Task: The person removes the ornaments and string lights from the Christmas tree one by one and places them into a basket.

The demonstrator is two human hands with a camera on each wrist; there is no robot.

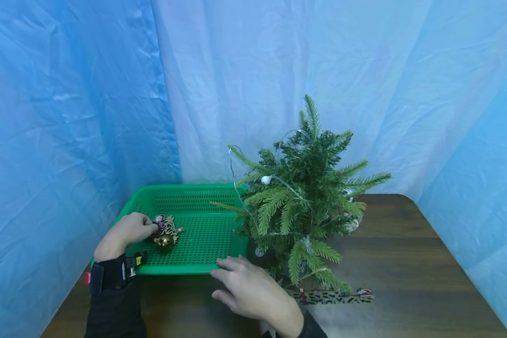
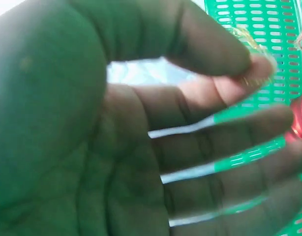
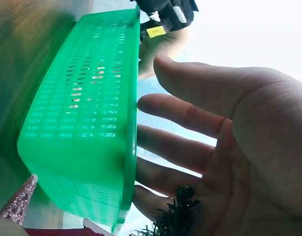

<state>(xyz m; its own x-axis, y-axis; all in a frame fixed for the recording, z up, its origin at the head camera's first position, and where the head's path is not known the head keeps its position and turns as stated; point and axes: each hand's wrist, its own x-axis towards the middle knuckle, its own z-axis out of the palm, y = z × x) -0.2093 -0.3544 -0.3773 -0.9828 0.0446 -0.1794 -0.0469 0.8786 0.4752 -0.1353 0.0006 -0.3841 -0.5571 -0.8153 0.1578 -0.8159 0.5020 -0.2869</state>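
In the head view my left hand [image 1: 128, 232] reaches over the left side of a green plastic basket [image 1: 190, 268]. Its thumb and index finger pinch a thin gold thread [image 2: 247, 34]; what hangs from the thread is hidden. A shiny red ornament [image 2: 301, 118] shows beside the other fingers in the left wrist view. Close to that hand in the basket lie a gold ball ornament [image 1: 165, 242] and patterned cut-out ornaments [image 1: 167, 225]. My right hand [image 1: 253, 288] has its fingers extended, with the fingertips at the basket's near right rim.
A small artificial Christmas tree [image 1: 308, 188] with a wire light string and a white bulb [image 1: 266, 180] stands right of the basket. In front of it a cut-out decorated strip [image 1: 338, 296] lies on the brown table [image 1: 410, 263]. Blue curtains [image 1: 245, 84] hang behind.
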